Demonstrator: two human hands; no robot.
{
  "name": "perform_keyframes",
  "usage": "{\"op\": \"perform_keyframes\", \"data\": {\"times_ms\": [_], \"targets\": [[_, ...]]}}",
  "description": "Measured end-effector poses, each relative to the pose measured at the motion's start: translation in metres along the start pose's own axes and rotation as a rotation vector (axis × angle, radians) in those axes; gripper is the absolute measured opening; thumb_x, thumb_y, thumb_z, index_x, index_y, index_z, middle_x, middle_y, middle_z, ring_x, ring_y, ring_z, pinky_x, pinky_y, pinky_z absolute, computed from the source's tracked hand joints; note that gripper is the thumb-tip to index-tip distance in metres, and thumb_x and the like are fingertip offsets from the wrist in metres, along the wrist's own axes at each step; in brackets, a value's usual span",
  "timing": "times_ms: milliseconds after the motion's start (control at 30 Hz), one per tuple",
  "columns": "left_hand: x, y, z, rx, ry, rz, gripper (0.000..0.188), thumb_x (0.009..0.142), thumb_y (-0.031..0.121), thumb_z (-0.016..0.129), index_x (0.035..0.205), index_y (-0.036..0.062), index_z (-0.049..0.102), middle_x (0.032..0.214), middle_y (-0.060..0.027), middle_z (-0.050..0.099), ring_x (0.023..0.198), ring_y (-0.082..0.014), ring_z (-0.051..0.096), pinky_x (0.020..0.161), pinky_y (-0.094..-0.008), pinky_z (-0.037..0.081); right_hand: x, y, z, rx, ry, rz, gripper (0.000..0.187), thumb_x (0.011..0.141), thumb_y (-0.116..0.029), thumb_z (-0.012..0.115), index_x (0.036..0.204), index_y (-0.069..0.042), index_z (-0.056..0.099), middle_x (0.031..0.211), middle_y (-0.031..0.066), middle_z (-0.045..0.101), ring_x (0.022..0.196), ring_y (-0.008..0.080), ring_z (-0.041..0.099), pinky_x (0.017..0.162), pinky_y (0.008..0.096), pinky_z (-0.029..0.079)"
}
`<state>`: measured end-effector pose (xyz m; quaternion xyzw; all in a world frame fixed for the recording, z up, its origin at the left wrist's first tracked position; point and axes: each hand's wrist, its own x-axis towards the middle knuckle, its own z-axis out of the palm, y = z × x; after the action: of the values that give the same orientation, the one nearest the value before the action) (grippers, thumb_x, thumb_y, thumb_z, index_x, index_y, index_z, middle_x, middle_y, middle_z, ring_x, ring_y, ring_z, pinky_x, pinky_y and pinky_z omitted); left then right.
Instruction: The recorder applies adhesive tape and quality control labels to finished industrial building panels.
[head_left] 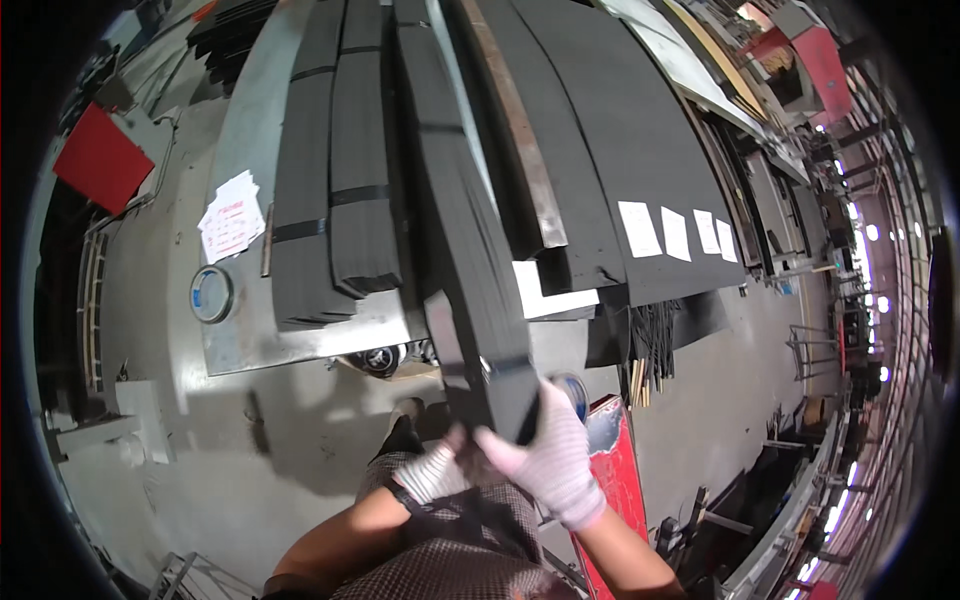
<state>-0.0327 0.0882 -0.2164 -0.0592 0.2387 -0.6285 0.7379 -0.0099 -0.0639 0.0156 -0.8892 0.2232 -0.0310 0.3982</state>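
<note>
Long dark grey bundle [462, 235] lies lengthwise in front of you, its near end jutting past the edge of the metal table [250, 342] and close to your body; its far end runs out of view at the top. Your right hand [552, 462], gloved, is clamped on the near end: palm along the right side, thumb across the end face. Your left hand [437, 474], also gloved, is at the lower left corner of that end; blur hides the fingers, so you cannot tell whether they close on it or only press up against it.

Two similar strapped bundles, an outer bundle [303, 190] and an inner bundle [362, 150], lie to the left. A rusty bar [515, 135] and wide dark sheets [650, 120] lie to the right.

Handling, by judgement: likely heavy and long, stiff overall, though the stacked strips may flex or slide on one another. Thin edges could bite; the gloves help. Faces look smooth, so grip may slip. Best hold: both sides of the end, fingers well under, just behind the near strap [503, 368]. Don't trust the strap itself as a handle.
</note>
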Motion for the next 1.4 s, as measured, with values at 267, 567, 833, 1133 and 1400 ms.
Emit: {"op": "perform_keyframes", "data": {"times_ms": [267,567,833,1133,1400], "targets": [[0.065,0.064,0.138,0.266,0.076,0.615,0.086,0.089,0.058,0.063,0.142,-0.0056,0.041,0.141,-0.0172,0.053,0.128,-0.0279,0.053,0.112,-0.0403,0.044,-0.043,0.152,-0.079,-0.123,0.201,0.190,0.052,0.083,-0.022,0.076,0.124,0.004,0.058,0.102,0.0147,0.061,0.089,0.0240,0.061,0.083,0.0356,0.052],[0.321,-0.068,0.144,0.516,0.349,0.446,0.095,0.084,0.036,0.082,0.153,0.0046,0.025,0.155,-0.0121,0.032,0.146,-0.0269,0.027,0.123,-0.0443,0.017,-0.307,0.486,-0.105,-0.057,-0.283,0.926,0.049,0.097,-0.042,0.057,0.083,0.003,0.071,0.071,0.0268,0.066,0.073,0.0377,0.069,0.071,0.0451,0.052],[0.396,-0.052,0.190,-0.006,0.648,0.685,0.094,0.068,0.030,0.093,0.140,0.0018,0.040,0.147,-0.0111,0.045,0.137,-0.0268,0.042,0.115,-0.0441,0.036,-0.271,0.473,-0.181,-0.174,-0.404,0.871,0.060,0.101,-0.045,0.042,0.078,0.003,0.069,0.077,0.0302,0.064,0.083,0.0475,0.064,0.081,0.0529,0.050],[0.389,-0.069,0.191,0.232,0.724,0.826,0.076,0.068,0.048,0.089,0.123,0.0059,0.057,0.123,-0.0064,0.063,0.113,-0.0234,0.062,0.097,-0.0380,0.053,-0.234,0.509,-0.229,-0.197,-0.410,0.779,0.061,0.101,-0.045,0.041,0.077,0.004,0.069,0.073,0.0301,0.063,0.076,0.0465,0.064,0.077,0.0528,0.049],[0.352,-0.132,0.153,0.373,0.798,0.707,0.069,0.082,0.057,0.074,0.124,0.0055,0.056,0.114,-0.0121,0.065,0.102,-0.0286,0.064,0.088,-0.0441,0.060,-0.153,0.510,-0.254,-0.087,-0.434,0.642,0.040,0.098,-0.042,0.051,0.094,-0.008,0.071,0.084,0.0225,0.068,0.084,0.0420,0.066,0.080,0.0478,0.052]]}}
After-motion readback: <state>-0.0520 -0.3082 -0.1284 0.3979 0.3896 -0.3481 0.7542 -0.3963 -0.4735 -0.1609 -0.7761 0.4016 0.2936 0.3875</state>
